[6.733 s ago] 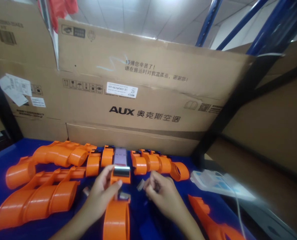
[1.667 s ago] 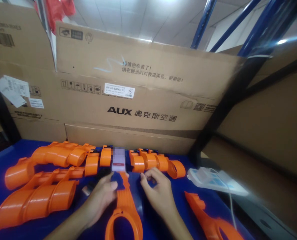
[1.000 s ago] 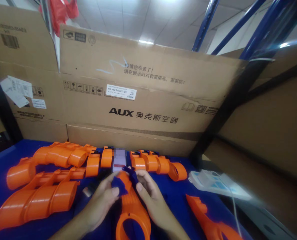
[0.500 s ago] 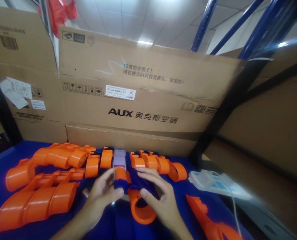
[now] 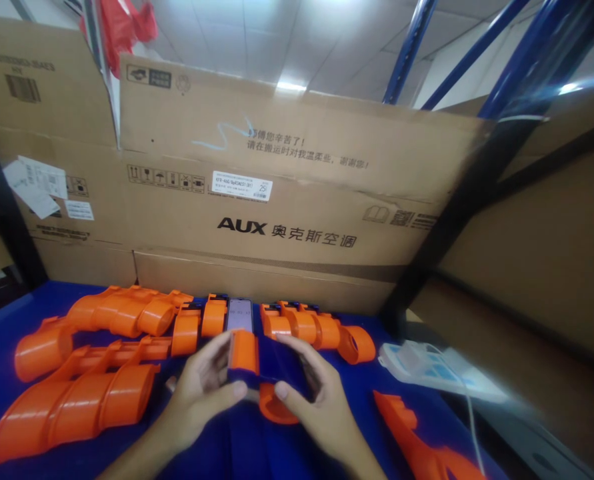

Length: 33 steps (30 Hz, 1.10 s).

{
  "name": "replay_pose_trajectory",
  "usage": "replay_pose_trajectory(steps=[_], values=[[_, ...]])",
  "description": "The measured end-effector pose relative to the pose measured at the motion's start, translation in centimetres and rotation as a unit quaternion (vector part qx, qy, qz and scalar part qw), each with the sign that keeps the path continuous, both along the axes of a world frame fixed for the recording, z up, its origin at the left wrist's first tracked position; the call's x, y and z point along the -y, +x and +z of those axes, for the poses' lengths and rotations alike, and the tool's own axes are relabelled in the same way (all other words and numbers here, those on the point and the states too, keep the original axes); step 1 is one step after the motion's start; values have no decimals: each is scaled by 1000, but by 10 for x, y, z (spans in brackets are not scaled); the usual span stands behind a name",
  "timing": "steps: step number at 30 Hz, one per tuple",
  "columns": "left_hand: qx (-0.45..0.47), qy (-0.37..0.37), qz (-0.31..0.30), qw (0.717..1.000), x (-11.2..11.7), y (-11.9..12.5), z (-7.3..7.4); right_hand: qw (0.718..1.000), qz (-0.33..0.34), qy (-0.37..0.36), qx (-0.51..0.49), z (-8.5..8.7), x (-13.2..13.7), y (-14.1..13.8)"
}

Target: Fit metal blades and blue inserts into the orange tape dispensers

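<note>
My left hand (image 5: 207,381) is closed at the front middle of the blue surface, its thumb and fingers on an orange piece (image 5: 245,351) with a dark blue lower edge. Facing it, my right hand (image 5: 323,393) curls round a dark blue plastic part (image 5: 281,363). An orange ring-shaped part (image 5: 275,408) shows below, beside the right thumb. Whether these pieces are joined is hard to tell. Just behind the hands lies a phone (image 5: 240,313) with a lit screen.
Several nested orange curved parts (image 5: 77,407) lie at left. Orange rings with dark clips (image 5: 301,325) stand at the back. Another orange part (image 5: 421,440) and a white power strip (image 5: 437,370) are at right. Cardboard (image 5: 287,220) walls the far side.
The orange piece at my left hand has risen slightly and turned more upright. The orange ring below has shifted up and left, and less of it shows. Both hands have moved only a little.
</note>
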<state>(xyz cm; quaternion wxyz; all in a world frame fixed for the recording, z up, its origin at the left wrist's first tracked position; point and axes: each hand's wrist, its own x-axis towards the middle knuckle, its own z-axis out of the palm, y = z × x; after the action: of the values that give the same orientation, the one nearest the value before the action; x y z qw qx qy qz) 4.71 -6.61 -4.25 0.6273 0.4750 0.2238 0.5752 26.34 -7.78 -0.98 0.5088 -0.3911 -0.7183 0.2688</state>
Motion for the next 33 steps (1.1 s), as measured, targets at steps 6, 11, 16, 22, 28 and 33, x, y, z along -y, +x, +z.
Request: replay_pose_trajectory(steps=[6,11,16,22,28,33], values=[[-24,52,4,998,1,-5,-3,990,-24,96,103,0,0,5],[-46,67,30,996,13,-1,10,951,-64,232,193,-10,-3,10],[-136,61,105,983,15,-2,14,919,-85,299,243,-18,-5,8],[-177,60,167,968,3,-5,-5,915,-80,306,251,-16,-4,6],[-183,54,183,964,1,-4,-5,915,-78,305,252,-18,-5,5],[-171,57,154,971,7,-5,1,927,-84,279,234,-20,-3,5]])
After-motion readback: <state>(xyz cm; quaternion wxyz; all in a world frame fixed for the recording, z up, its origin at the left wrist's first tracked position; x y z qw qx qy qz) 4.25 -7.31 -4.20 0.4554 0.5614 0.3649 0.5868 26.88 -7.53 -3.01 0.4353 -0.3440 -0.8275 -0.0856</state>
